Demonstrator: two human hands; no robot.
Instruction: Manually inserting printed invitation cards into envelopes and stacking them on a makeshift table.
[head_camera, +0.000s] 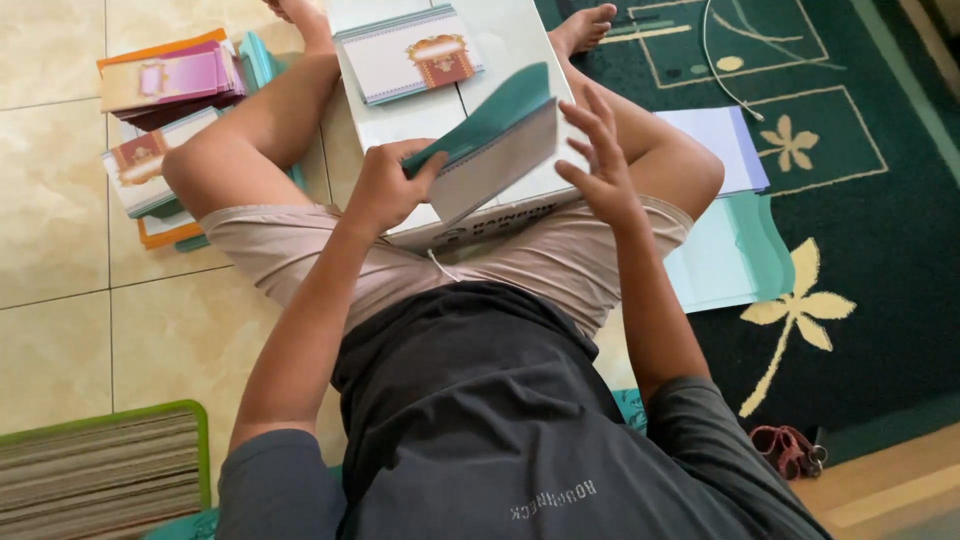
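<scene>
Seated on the floor, legs around a white box (500, 40). Left hand (385, 190) gripping a teal-edged stack of cards (495, 150) over the lap; right hand (597, 160) open, fingers spread, just beside the stack's right end. More card piles (165, 85) lying on the tiles

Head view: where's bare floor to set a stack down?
Free: the tile floor between the card stacks and the striped mat. Also the green carpet right of the teal sheets. Crowded: the white box between the legs, under both hands.
</scene>
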